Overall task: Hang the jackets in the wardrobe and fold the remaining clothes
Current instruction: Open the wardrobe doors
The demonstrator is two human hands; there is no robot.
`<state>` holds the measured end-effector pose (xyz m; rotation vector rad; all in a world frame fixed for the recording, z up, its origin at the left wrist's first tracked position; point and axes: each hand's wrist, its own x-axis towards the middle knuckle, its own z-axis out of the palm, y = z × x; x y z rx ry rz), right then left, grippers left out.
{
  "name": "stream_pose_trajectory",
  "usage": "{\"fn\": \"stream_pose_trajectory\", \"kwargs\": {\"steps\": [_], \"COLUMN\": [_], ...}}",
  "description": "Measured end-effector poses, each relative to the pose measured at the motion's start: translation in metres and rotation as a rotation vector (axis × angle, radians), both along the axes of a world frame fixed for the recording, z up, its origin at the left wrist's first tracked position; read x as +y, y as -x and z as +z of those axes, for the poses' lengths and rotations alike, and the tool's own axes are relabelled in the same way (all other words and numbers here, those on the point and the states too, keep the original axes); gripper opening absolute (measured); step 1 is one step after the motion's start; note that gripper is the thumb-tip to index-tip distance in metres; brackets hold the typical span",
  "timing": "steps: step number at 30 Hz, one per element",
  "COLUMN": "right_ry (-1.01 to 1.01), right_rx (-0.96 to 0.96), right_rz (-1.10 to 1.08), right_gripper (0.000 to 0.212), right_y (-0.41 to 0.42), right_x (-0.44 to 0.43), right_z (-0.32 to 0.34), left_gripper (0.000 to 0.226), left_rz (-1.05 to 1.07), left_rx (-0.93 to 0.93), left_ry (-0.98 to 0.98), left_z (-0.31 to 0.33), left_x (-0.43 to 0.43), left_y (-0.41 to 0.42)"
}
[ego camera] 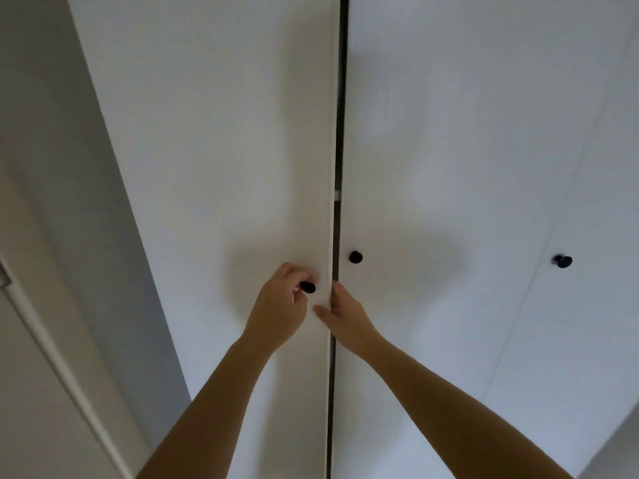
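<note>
A white wardrobe fills the view. Its left door (224, 167) stands slightly ajar, leaving a dark gap down the middle beside the right door (449, 150). My left hand (280, 305) pinches the small black knob (308, 287) on the left door. My right hand (342, 314) holds the free edge of that left door, fingers tucked into the gap and thumb lying on the door's front. No jackets or other clothes are in view.
The right door carries a black knob (355, 257) close to the gap. A third black knob (563, 261) sits on a further panel at right. A grey wall (69, 167) and a white frame (52, 340) run along the left.
</note>
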<state>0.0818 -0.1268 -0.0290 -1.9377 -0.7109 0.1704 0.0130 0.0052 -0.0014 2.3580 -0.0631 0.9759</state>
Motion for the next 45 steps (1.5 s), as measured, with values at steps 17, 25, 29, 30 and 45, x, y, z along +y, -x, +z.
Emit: {"fn": "stream_pose_trajectory", "kwargs": {"steps": [17,25,29,30,45], "right_ry": [0.168,0.134,0.206,0.228,0.325], "right_rx": [-0.113,-0.115,-0.148,-0.159,-0.187], "right_rz": [-0.124,-0.218,-0.183,-0.182,-0.112], "right_gripper": [0.024,0.013,0.020,0.022,0.016], "right_y": [0.176,0.281,0.322,0.331,0.376], "right_x": [0.042,0.118,0.168,0.180,0.281], "right_z": [-0.010,-0.005,0.000,0.002,0.012], "left_gripper": [0.108,0.094,0.071,0.063,0.043], "left_rz": [0.249,0.039,0.012,0.012,0.036], "left_rx": [-0.086,0.141,0.211,0.232,0.449], "left_ry": [0.151,0.425,0.488,0.501,0.675], "left_z": [0.092,0.101,0.111,0.113,0.122], "left_x": [-0.002,0.069,0.111,0.120,0.228], "left_y": [0.122,0.220,0.265,0.275,0.333]}}
